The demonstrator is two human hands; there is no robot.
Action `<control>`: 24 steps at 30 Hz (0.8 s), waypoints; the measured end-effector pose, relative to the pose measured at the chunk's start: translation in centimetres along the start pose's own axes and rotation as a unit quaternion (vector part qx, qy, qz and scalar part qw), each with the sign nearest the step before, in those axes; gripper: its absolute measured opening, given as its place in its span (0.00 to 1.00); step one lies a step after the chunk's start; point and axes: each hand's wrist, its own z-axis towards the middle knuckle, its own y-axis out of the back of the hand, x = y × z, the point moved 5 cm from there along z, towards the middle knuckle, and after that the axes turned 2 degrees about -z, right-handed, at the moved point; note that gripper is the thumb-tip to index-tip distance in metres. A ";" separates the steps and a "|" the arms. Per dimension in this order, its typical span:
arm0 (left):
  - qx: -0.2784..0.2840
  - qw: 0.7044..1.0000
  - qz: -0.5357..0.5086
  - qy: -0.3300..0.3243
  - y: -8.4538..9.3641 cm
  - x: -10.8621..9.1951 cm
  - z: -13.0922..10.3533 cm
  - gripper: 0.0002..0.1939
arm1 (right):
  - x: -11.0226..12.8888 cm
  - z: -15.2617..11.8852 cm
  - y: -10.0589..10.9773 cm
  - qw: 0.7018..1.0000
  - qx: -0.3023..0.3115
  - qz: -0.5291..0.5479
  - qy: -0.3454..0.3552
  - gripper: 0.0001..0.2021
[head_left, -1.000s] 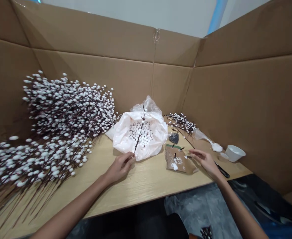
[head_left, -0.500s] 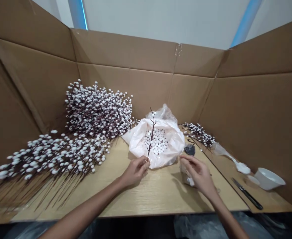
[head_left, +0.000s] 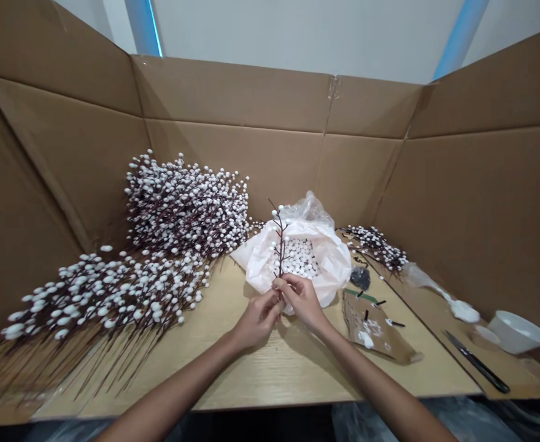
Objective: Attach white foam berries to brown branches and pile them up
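Note:
An artificial berry twig (head_left: 281,236), thin and dark brown with a few white berries on its side shoots, stands nearly upright in front of the white bag. My left hand (head_left: 258,319) is closed around its lower stem. The fingers of my right hand (head_left: 301,299) are pinched on the same twig just above the left fingertips; any small piece between them is hidden. Behind the hands, the open white plastic bag (head_left: 332,261) holds many loose white berries (head_left: 300,259). To the right of my right hand lies a piece of cardboard (head_left: 380,337) with white smears and several short black bits.
Finished-looking white berry stems (head_left: 187,205) are piled at the back left, with more stems (head_left: 113,288) in front. At right are a small berry bunch (head_left: 375,245), black clump (head_left: 360,277), white-tipped spatula-like item (head_left: 463,310), white bowl (head_left: 521,331) and craft knife (head_left: 477,362). Cardboard walls (head_left: 251,153) surround the table.
My right hand has moved left from the cardboard piece to the twig, uncovering the cardboard. My left hand still holds the twig, on which more white berries now show.

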 end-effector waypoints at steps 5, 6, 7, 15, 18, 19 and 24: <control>-0.020 0.997 0.068 -0.025 0.5 -1.2 0.1 0.08 | 1.3 1.7 1.6 0.999 -0.027 -0.010 0.033 0.12; -0.031 0.996 0.078 -0.032 0.7 -1.3 0.1 0.07 | 1.6 2.2 2.1 0.999 -0.029 -0.006 0.038 0.11; -0.044 0.994 0.093 -0.042 0.9 -1.5 0.1 0.06 | 1.8 2.7 2.7 0.999 -0.033 -0.001 0.043 0.11; -0.108 0.958 0.225 -0.140 2.4 -2.7 0.9 0.07 | 2.1 3.4 6.5 0.992 -0.092 0.040 0.075 0.11; -0.082 0.941 0.296 -0.140 2.5 -3.6 2.3 0.07 | 2.0 3.4 7.3 0.989 -0.105 0.057 0.084 0.11; -0.062 0.932 0.330 -0.133 2.4 -3.8 3.2 0.06 | 2.0 3.4 7.5 0.989 -0.108 0.063 0.085 0.11; 0.019 0.877 0.474 -0.083 1.7 -3.6 8.8 0.04 | 1.9 3.5 7.9 0.988 -0.108 0.076 0.081 0.11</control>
